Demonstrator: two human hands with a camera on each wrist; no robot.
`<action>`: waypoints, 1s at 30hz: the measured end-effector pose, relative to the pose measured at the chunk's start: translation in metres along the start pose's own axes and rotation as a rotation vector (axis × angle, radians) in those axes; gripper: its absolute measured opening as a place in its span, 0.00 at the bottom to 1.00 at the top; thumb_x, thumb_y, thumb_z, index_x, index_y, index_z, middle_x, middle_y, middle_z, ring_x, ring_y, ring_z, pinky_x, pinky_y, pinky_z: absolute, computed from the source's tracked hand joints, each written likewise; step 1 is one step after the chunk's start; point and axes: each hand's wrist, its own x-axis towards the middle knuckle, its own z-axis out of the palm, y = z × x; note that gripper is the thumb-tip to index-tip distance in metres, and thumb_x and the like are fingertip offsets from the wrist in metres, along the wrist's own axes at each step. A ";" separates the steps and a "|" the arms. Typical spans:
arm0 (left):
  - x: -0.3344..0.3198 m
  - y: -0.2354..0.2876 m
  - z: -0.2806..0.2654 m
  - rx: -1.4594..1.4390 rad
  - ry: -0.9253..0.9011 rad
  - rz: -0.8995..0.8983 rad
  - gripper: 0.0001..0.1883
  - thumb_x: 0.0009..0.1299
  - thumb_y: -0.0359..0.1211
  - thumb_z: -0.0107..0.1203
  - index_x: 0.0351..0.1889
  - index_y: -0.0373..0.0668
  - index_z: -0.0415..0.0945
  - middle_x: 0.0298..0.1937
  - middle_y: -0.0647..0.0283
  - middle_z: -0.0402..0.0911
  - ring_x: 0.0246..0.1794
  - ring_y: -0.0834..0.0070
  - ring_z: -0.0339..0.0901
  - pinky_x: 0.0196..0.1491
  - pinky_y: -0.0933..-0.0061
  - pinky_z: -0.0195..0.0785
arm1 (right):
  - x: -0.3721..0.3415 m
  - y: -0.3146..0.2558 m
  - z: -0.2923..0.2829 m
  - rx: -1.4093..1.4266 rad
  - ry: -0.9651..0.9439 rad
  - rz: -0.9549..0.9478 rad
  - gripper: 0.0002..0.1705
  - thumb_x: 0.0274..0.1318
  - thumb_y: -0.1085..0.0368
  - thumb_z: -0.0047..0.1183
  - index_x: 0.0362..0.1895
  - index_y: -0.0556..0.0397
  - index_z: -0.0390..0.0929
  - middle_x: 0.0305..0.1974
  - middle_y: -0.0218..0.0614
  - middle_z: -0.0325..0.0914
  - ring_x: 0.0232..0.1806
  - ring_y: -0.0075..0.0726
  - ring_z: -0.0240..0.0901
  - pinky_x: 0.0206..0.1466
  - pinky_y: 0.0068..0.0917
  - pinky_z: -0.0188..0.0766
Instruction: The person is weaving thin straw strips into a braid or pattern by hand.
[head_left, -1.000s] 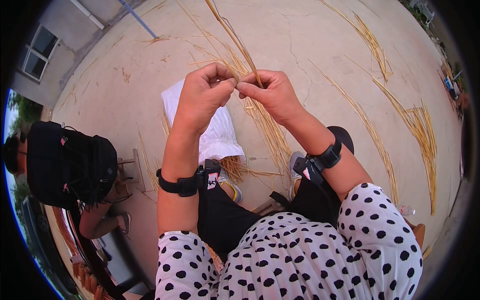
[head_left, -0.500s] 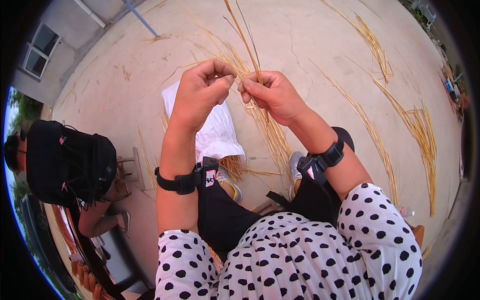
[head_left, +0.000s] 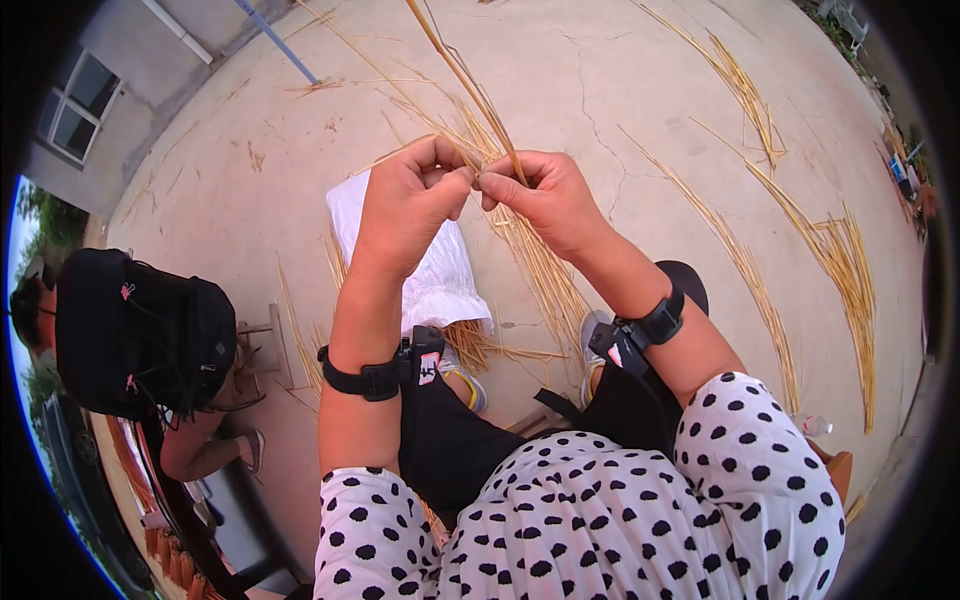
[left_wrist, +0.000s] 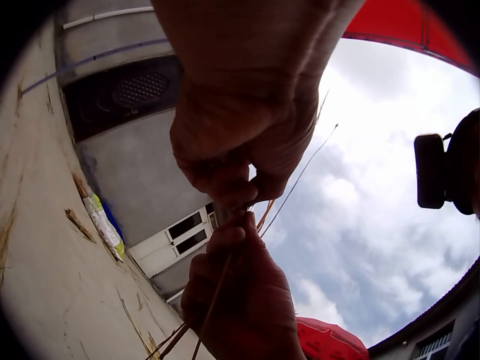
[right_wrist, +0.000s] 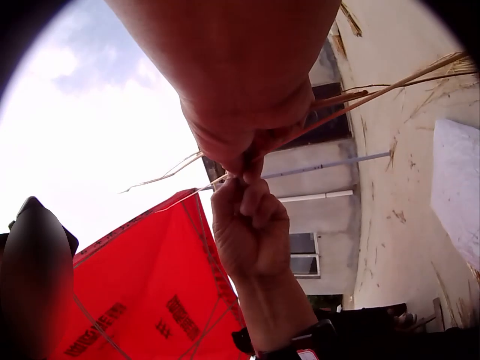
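Several long straw stalks (head_left: 455,68) rise from the right hand (head_left: 540,200), which pinches them between thumb and curled fingers. The left hand (head_left: 410,200) meets it fingertip to fingertip, its thumb and forefinger pinching the stalks at the same spot. Seen from the left wrist, the left hand (left_wrist: 240,142) is above the right hand (left_wrist: 240,292), with thin stalk ends (left_wrist: 304,169) poking out beside them. In the right wrist view stalks (right_wrist: 390,90) run out sideways from the right hand (right_wrist: 247,127), and the left hand (right_wrist: 251,232) touches it from below.
A white sack (head_left: 440,270) with stalks in its mouth lies on the concrete by the feet. Bundles of straw (head_left: 845,270) lie to the right, loose stalks (head_left: 540,260) ahead. At left are a person with a black backpack (head_left: 140,330) and a wooden stool (head_left: 265,335).
The hands parted slightly half a second ago and have come together again at the fingertips. The stalks' upper part tilted upright, then leaned back to the left.
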 end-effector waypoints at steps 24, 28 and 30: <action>-0.001 0.005 -0.003 -0.052 -0.130 0.029 0.03 0.61 0.26 0.50 0.31 0.36 0.73 0.23 0.68 0.74 0.17 0.88 0.60 0.21 0.86 0.52 | -0.002 -0.003 -0.004 0.216 -0.165 0.119 0.11 0.60 0.60 0.48 0.32 0.53 0.77 0.22 0.27 0.74 0.19 0.12 0.56 0.21 0.12 0.52; -0.001 0.005 -0.003 -0.034 -0.116 0.035 0.03 0.60 0.25 0.50 0.30 0.36 0.73 0.23 0.69 0.73 0.17 0.88 0.60 0.21 0.86 0.52 | -0.002 -0.005 -0.002 0.189 -0.164 0.065 0.10 0.60 0.62 0.49 0.32 0.55 0.77 0.24 0.29 0.75 0.26 0.16 0.64 0.30 0.15 0.60; -0.002 0.007 -0.002 -0.030 -0.101 0.032 0.02 0.60 0.24 0.49 0.29 0.37 0.73 0.23 0.69 0.73 0.18 0.89 0.60 0.21 0.86 0.52 | -0.003 -0.006 -0.002 0.188 -0.172 0.071 0.10 0.60 0.62 0.49 0.32 0.55 0.77 0.24 0.29 0.75 0.28 0.18 0.65 0.32 0.17 0.61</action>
